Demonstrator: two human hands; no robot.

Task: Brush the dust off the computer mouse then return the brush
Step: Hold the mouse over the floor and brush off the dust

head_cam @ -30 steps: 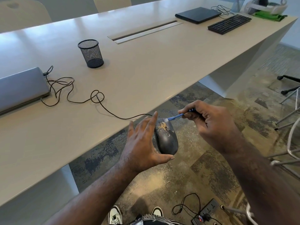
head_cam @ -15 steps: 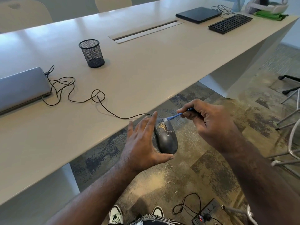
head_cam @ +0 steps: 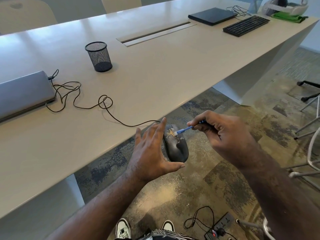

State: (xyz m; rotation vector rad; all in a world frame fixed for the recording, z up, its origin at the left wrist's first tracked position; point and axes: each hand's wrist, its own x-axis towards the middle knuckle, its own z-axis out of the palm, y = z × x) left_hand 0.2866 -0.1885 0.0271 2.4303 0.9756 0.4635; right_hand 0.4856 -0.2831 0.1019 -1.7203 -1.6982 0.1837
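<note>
My left hand (head_cam: 150,151) holds a black wired computer mouse (head_cam: 176,147) out past the table's front edge, above the carpet, thumb under its rear and fingers along its left side. Tan dust lies on the mouse's front half. My right hand (head_cam: 223,135) grips a small blue brush (head_cam: 184,130), and its white tip touches the dusty front of the mouse. The mouse's black cable (head_cam: 103,104) runs back in loops across the table to a closed grey laptop (head_cam: 22,94).
A black mesh pen cup (head_cam: 99,56) stands on the long white table (head_cam: 155,70). Far right lie a black laptop (head_cam: 212,16) and a black keyboard (head_cam: 245,25). Dust is scattered on the carpet below. A power strip (head_cam: 220,227) and chair legs (head_cam: 308,118) are on the floor.
The brush tip has swept a little down and left across the front of the mouse. Both hands stay in nearly the same place.
</note>
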